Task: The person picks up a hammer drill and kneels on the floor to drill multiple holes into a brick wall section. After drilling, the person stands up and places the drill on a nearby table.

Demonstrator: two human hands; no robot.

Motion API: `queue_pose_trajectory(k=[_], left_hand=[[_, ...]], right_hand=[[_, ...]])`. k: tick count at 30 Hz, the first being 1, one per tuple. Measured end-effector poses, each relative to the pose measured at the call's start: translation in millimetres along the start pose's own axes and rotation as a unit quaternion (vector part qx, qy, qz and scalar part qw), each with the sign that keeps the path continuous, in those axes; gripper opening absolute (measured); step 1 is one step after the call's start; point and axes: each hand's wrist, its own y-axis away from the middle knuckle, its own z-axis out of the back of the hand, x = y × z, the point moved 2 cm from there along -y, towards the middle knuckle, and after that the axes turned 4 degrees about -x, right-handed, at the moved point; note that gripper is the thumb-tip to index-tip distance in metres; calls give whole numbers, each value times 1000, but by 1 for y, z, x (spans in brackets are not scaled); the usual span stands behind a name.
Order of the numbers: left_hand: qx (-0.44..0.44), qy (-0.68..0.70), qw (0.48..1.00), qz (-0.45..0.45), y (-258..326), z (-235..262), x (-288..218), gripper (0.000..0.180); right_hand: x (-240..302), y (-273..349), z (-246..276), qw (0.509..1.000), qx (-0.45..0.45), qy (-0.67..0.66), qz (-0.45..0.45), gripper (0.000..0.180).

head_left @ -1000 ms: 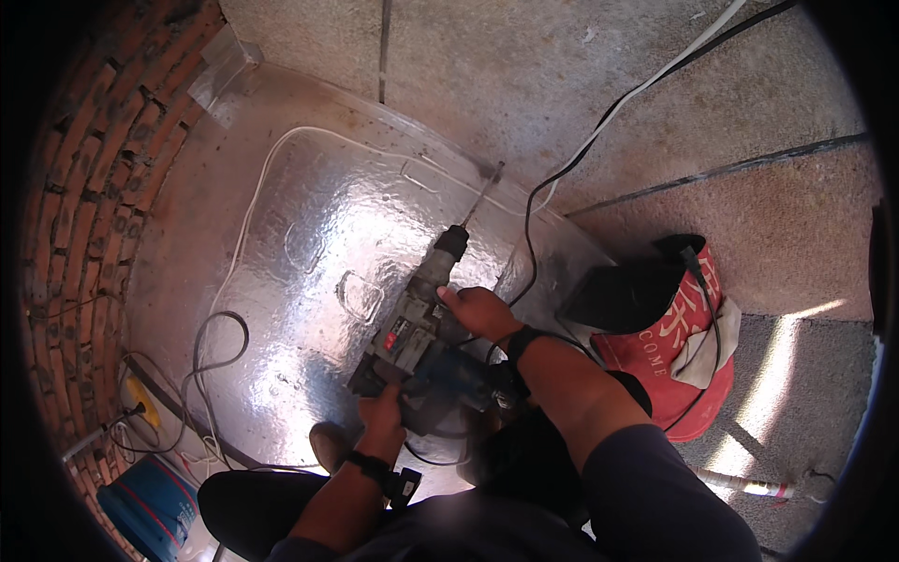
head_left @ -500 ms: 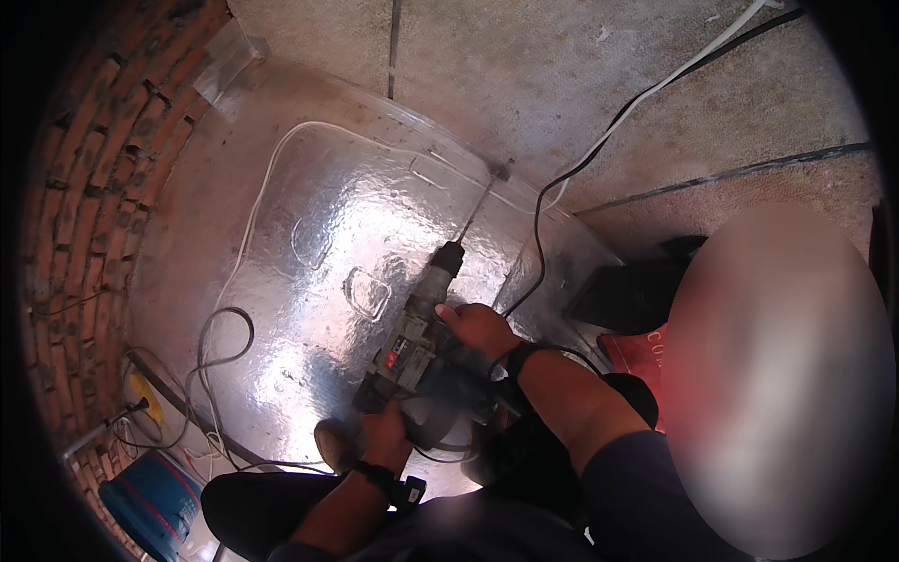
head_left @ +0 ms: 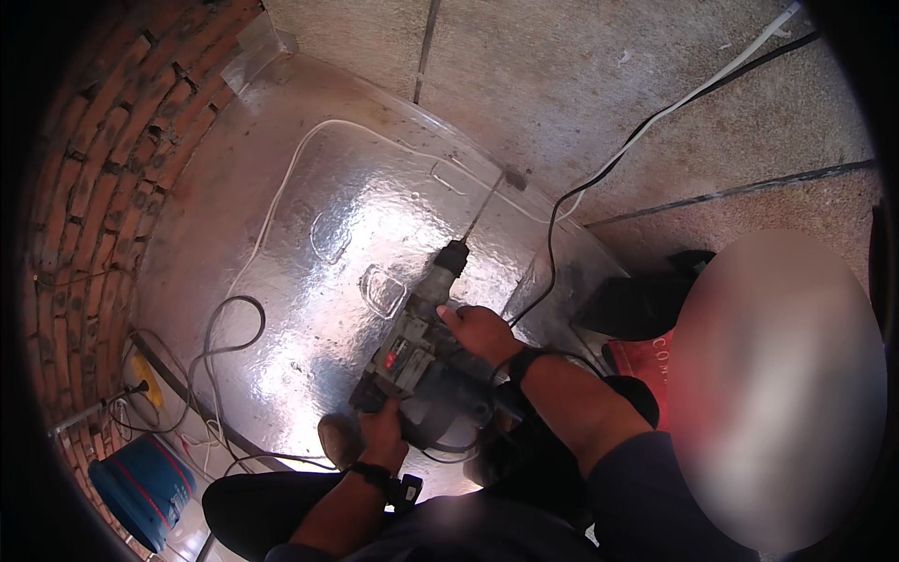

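Between my two hands lies a grey and black hammer drill (head_left: 405, 348), tilted so that its long drill bit (head_left: 481, 217) points up and to the right. The bit's tip meets the tiles at a small dusty dark spot (head_left: 515, 178) by the edge of the shiny sheet. My left hand (head_left: 382, 436) is closed round the rear grip, fingers partly hidden under the tool. Farther forward, my right hand (head_left: 479, 333) grips the drill behind its chuck (head_left: 453, 257), thumb on top.
A shiny plastic-like sheet (head_left: 215, 187) covers the floor beside a brick wall (head_left: 103, 178). White and black cables (head_left: 646, 131) run across the tiles. A blue bucket (head_left: 140, 492) stands lower left, near a yellow-handled tool (head_left: 147, 382). At right is a person in red (head_left: 646, 363), partly blurred.
The view has shifted slightly, so floor and wall sit a little farther right. Both hands keep their hold on the drill, and the dark spot at the bit's tip looks larger.
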Motion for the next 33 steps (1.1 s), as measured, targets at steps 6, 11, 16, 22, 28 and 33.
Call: queue_pose_trajectory(k=[6,11,16,22,28,33], left_hand=[[-15,56,998,16,23,-12,-27,28],[-5,53,998,31,20,-6,-24,31],[-2,51,998,31,18,-7,-24,30],[-12,42,998,40,21,-12,-27,28],[8,43,999,29,21,-29,-24,26],[18,26,999,22,14,-41,-14,26]], right_hand=[[4,2,-6,1000,22,1,-10,68],[5,5,-7,999,25,-2,-27,68],[-4,0,-15,1000,-29,3,9,74],[-11,-3,-16,999,-35,2,15,75],[-28,-9,-4,999,-28,-7,17,77],[-42,-17,7,999,-32,-16,8,78]])
